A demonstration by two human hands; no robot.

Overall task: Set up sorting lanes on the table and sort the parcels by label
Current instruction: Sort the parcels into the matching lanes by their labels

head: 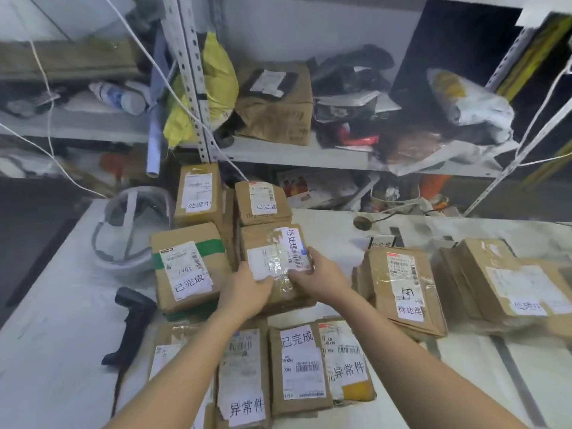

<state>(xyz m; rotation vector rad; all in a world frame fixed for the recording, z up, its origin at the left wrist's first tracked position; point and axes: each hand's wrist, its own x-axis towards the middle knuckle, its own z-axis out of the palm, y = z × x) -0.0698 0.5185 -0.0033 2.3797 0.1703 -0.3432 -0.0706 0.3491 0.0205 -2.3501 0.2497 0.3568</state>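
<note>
Both hands grip one brown cardboard parcel (272,243) in the middle of the white table (62,351). It carries a taped white label and a slip reading 待处理. My left hand (246,287) holds its near left edge; my right hand (318,275) holds its right side. Around it lie several labelled parcels: one marked 已完成 (185,267) to the left, two (198,193) (261,201) behind, and a row (297,366) in front. To the right lies a parcel marked 待处理 (402,286) and a stack (510,283) beyond it.
A black barcode scanner (133,323) with its cable lies at the left of the table. A white helmet (133,230) rests behind it. Metal shelving (294,153) crammed with boxes and bags stands along the far edge. White cords hang across the shelves.
</note>
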